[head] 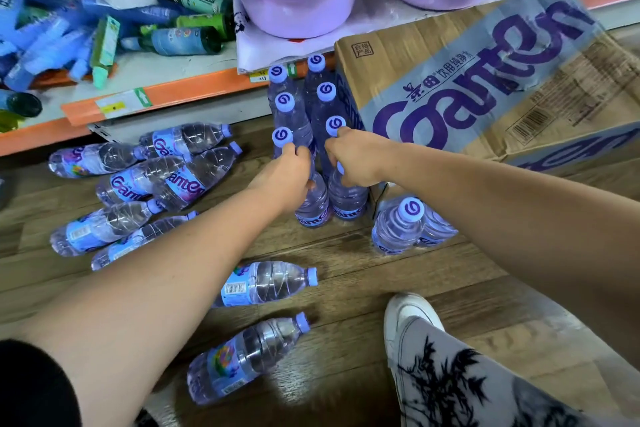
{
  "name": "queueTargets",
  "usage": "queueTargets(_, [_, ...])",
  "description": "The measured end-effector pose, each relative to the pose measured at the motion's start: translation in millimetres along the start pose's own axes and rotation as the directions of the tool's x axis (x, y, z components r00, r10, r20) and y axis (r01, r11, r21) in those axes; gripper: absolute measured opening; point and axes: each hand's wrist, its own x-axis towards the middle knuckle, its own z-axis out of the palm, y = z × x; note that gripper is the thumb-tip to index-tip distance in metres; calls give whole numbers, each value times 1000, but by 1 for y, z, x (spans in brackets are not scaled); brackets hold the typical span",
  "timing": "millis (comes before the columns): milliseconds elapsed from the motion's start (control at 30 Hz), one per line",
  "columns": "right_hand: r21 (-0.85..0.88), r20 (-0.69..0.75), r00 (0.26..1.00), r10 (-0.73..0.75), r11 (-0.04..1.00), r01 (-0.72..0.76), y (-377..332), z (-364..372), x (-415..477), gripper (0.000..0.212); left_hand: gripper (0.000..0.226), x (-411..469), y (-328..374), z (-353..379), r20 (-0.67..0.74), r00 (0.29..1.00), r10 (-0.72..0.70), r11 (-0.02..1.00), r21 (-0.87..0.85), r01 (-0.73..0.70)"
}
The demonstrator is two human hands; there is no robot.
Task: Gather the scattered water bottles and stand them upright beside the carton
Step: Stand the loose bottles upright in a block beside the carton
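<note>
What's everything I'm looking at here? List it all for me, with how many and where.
Upright bottles: about ten, clear with lilac caps, in rows left of the carton and in front of it.
Lying bottles: about eight, same kind, scattered on the wooden floor, mostly left.
Carton: one, brown with purple lettering, right, tilted.
Basins: two, lilac, on the shelf above.
Shelf goods: many, blue and green, upper left.
Shoe: one, white, bottom right.
Left hand: gripping an upright bottle's neck.
Right hand: gripping another upright bottle's neck.
</note>
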Motion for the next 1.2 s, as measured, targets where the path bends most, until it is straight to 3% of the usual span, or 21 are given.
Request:
queueTargets(300, [-72,-8,1000,21,997,-22,-4,1,-2,31,42,-5,1,6,-53,998,-45,983,-183,34])
queueTargets(567, [-147,-4,998,61,987,-61,-9,0,1,31,46,-10,-1,6,-24,999,-32,984,-174,27])
queueTargets(733, [-171,-221,975,-14,985,-25,-24,-7,1,32,61,-18,-17,4,55,998,-4,986,-169,14])
queueTargets(900, [-54,-345,923,-172,985,164,-65,-7,5,22,74,-26,-46,16,143,988,-50,983,-170,75])
queueTargets(1033, [-37,-260,932,-254,967,253,-98,15,19,21,73,-37,-79,31,216,966,-139,983,-87,161])
queueTargets(1200, [-56,-23,954,-299,953,297,-119,54,38,27,67,-66,-121,60,287,922,-261,958,-37,283])
